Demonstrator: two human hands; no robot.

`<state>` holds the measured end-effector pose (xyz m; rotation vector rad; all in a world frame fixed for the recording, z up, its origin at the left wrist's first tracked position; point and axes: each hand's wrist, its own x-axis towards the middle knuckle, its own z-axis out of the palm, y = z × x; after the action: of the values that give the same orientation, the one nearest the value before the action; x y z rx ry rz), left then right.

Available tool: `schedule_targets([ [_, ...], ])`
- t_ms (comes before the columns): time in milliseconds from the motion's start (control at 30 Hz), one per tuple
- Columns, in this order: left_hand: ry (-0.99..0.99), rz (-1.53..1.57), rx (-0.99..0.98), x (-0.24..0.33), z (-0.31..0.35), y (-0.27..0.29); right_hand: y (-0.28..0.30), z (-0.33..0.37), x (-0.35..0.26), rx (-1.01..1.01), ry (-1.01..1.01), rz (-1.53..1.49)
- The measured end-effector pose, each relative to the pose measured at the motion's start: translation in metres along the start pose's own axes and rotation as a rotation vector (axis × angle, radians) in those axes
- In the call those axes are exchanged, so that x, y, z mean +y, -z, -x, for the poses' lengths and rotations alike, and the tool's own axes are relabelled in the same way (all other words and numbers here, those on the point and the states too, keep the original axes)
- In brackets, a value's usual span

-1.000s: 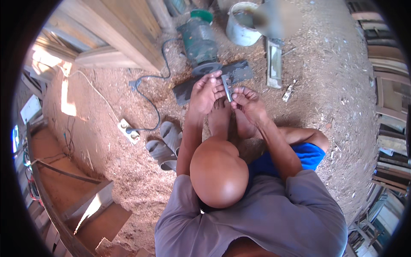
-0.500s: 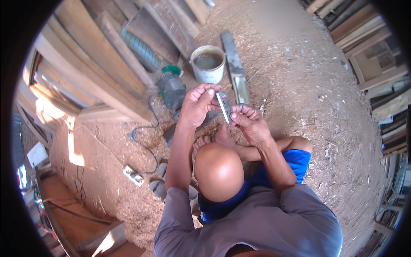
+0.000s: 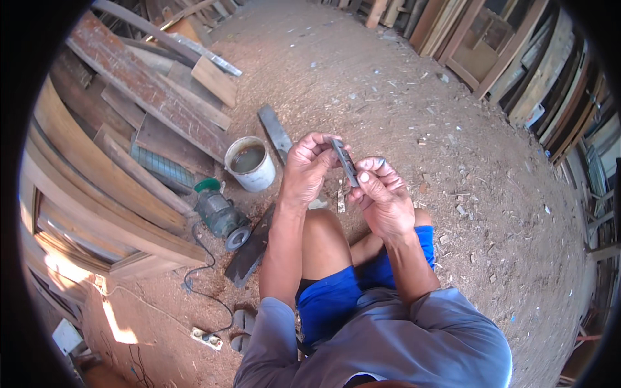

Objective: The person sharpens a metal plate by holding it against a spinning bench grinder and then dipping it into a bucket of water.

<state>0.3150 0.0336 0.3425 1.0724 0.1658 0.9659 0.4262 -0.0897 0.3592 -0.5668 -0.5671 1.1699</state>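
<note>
A small flat metal planer blade (image 3: 345, 163) with slots along it is held up between my two hands, tilted over my bent legs. My left hand (image 3: 306, 169) pinches its far end between thumb and fingers. The near end sits between the thumb and fingers of my right hand (image 3: 386, 199). Dark smudges show on my fingertips. Some of the blade is hidden behind the fingers. To the left of my left hand stands a white bucket (image 3: 261, 180) with murky water in it.
A green grinder (image 3: 218, 215) with a grey wheel lies left of my legs, its cord leading to a power strip (image 3: 206, 339). Next to it is a dark slab (image 3: 243, 258). Wooden boards (image 3: 142, 90) lean at left; a wood frame (image 3: 475, 48) stands far right. Shavings litter the ground.
The view has swung to the right, so bucket and grinder appear farther left and lower. Both hands keep hold of the blade, which has been turned so its bright face no longer shows.
</note>
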Motion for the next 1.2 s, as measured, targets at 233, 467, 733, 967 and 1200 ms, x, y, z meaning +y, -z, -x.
schedule_targets([
  [233,0.065,0.236,0.018,-0.033,-0.013,-0.024,0.008,-0.003,-0.020,-0.012,0.173,0.103],
  [467,0.104,0.286,0.068,-0.048,-0.005,-0.006,0.011,-0.008,-0.005,0.054,0.184,0.229],
  [733,0.156,0.259,0.089,-0.053,-0.002,-0.002,0.017,-0.009,0.004,0.073,0.190,0.255],
  [967,0.195,0.229,0.118,-0.053,0.001,0.002,0.016,-0.009,0.009,0.086,0.172,0.255],
  [1200,0.182,0.209,0.121,-0.054,0.003,0.005,0.014,-0.009,0.010,0.106,0.158,0.274],
])
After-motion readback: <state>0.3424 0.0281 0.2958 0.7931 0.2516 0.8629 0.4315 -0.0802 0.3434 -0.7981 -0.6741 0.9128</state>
